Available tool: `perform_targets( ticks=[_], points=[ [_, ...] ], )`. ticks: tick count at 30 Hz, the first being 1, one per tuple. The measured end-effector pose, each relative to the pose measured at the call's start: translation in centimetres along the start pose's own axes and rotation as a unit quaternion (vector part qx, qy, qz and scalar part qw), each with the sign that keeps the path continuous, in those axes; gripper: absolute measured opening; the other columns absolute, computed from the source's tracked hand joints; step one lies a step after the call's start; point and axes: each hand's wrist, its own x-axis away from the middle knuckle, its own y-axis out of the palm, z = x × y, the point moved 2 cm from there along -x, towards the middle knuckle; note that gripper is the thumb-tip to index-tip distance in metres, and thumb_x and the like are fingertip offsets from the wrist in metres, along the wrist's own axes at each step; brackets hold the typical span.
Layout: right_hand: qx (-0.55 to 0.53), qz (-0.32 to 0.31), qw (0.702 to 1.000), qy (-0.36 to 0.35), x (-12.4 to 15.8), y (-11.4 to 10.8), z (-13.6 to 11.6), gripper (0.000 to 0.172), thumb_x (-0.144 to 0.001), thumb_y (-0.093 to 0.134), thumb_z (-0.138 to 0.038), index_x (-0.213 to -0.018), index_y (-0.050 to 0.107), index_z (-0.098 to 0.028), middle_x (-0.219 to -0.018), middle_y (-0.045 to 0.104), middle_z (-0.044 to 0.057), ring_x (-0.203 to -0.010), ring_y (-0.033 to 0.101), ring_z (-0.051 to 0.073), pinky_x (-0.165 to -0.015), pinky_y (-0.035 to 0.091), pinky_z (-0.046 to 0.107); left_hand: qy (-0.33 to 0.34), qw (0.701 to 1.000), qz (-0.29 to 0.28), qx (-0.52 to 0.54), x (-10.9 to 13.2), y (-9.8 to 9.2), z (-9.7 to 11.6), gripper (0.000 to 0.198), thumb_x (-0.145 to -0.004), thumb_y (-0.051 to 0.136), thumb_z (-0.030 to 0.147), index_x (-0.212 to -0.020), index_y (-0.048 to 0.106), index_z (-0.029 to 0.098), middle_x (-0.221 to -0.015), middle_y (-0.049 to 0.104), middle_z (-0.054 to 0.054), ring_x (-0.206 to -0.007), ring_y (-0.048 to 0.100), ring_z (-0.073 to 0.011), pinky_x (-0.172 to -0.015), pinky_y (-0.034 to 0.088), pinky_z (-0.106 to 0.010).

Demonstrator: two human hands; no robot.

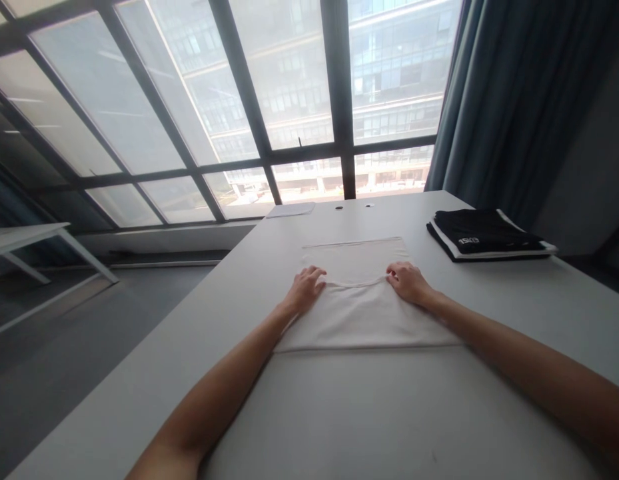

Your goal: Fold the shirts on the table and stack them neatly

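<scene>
A white garment, seemingly a T-shirt [364, 313], lies partly folded on the white table [369, 407]. One layer is turned over toward me, and its edge runs between my hands with a slight sag. My left hand [307, 288] pinches this edge at its left end, fingers closed on the cloth. At the right end, my right hand [408, 281] grips the same edge between thumb and fingers. Beyond the hands, a flat section of the cloth reaches to a straight far edge. Wrinkles cross the nearer layer.
On the right of the table sits a stack of folded black and white clothes [489, 233]. A flat white sheet or cloth [290, 209] lies at the far left corner. Two small objects rest near the far edge. Beyond are windows and a dark curtain [509, 100]; another table [26, 235] stands left.
</scene>
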Motion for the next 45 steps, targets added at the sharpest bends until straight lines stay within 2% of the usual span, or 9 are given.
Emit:
perform_targets(
  ticks=[4,8,12,16,23,30,37,41,45],
  points=[
    [0.018,0.005,0.999,-0.049,1.4,-0.9,-2.0,0.036,-0.099,0.045,-0.027,-0.127,0.065,-0.015,-0.135,0.062,0.016,-0.126,0.054,0.028,-0.106,0.039,0.039,0.044,0.998,-0.033,0.003,1.1,0.0,2.4,0.046,-0.103,0.041,0.036,-0.144,0.053,0.019,-0.15,0.053,-0.012,-0.139,0.047,-0.0262,-0.118,0.034,-0.042],
    [0.017,-0.052,0.996,-0.07,3.0,0.5,-3.4,0.056,-0.102,0.039,-0.04,-0.15,0.045,-0.01,-0.159,0.039,0.019,-0.149,0.031,0.03,-0.121,0.023,0.047,0.048,0.994,-0.097,-0.02,2.7,2.0,4.4,0.061,-0.104,0.032,0.051,-0.156,0.038,0.019,-0.164,0.031,-0.013,-0.154,0.022,-0.0303,-0.123,0.018,-0.054],
    [0.011,-0.102,0.994,-0.042,3.8,2.3,-2.8,0.066,-0.102,0.035,-0.049,-0.156,0.036,-0.009,-0.164,0.027,0.018,-0.153,0.022,0.031,-0.123,0.017,0.053,0.031,0.99,-0.13,-0.034,3.3,3.2,4.4,0.066,-0.104,0.026,0.055,-0.159,0.032,0.019,-0.167,0.023,-0.011,-0.155,0.016,-0.03,-0.124,0.015,-0.053],
    [0.008,-0.05,0.998,-0.048,4.1,1.9,-2.3,0.065,-0.103,0.034,-0.046,-0.157,0.034,-0.011,-0.165,0.024,0.018,-0.154,0.02,0.029,-0.123,0.017,0.051,0.012,0.993,-0.1,-0.055,3.2,3.0,3.6,0.068,-0.104,0.025,0.058,-0.159,0.032,0.02,-0.167,0.022,-0.012,-0.156,0.014,-0.0312,-0.124,0.011,-0.057],
    [0.015,-0.089,0.996,0.001,4.4,1.6,-1.6,0.061,-0.104,0.032,-0.043,-0.152,0.043,-0.007,-0.162,0.032,0.019,-0.152,0.025,0.03,-0.123,0.02,0.05,-0.034,0.99,-0.123,-0.065,3.4,2.6,2.8,0.071,-0.102,0.025,0.061,-0.159,0.031,0.019,-0.166,0.023,-0.014,-0.155,0.016,-0.0334,-0.122,0.014,-0.058],
    [0.054,-0.041,0.996,0.059,4.1,0.8,0.3,0.059,-0.105,0.028,-0.037,-0.153,0.039,-0.006,-0.164,0.029,0.018,-0.153,0.023,0.029,-0.122,0.02,0.051,-0.087,0.988,-0.112,-0.068,3.1,2.5,1.5,0.068,-0.103,0.026,0.056,-0.157,0.032,0.015,-0.166,0.025,-0.016,-0.154,0.017,-0.0349,-0.122,0.013,-0.059],
    [0.052,-0.027,0.997,0.059,4.0,1.4,1.6,0.057,-0.103,0.031,-0.037,-0.149,0.046,-0.007,-0.16,0.036,0.019,-0.15,0.03,0.031,-0.12,0.025,0.053,-0.185,0.979,-0.056,-0.065,1.8,-2.1,-4.5,0.043,-0.1,0.035,0.024,-0.132,0.06,0.012,-0.137,0.062,-0.018,-0.131,0.055,-0.0251,-0.11,0.039,-0.036],
    [0.025,0.043,0.997,0.056,3.2,0.1,2.8,0.045,-0.098,0.04,-0.03,-0.13,0.064,-0.009,-0.14,0.06,0.02,-0.13,0.054,0.03,-0.109,0.04,0.041,-0.215,0.97,-0.099,-0.047,2.1,-3.1,-6.0,0.028,-0.096,0.05,0.034,-0.1,0.071,0.016,-0.097,0.076,-0.01,-0.091,0.071,-0.0221,-0.081,0.051,-0.027],
    [-0.025,0.045,0.992,0.115,2.3,-1.4,6.1,0.03,-0.093,0.048,-0.03,-0.093,0.075,-0.017,-0.099,0.075,0.015,-0.095,0.067,0.027,-0.084,0.048,0.034,-0.22,0.968,-0.118,-0.028,2.6,-2.5,-5.7,0.024,-0.092,0.058,0.039,-0.094,0.07,0.018,-0.09,0.076,-0.006,-0.08,0.07,-0.0192,-0.069,0.048,-0.024]
  ],
)
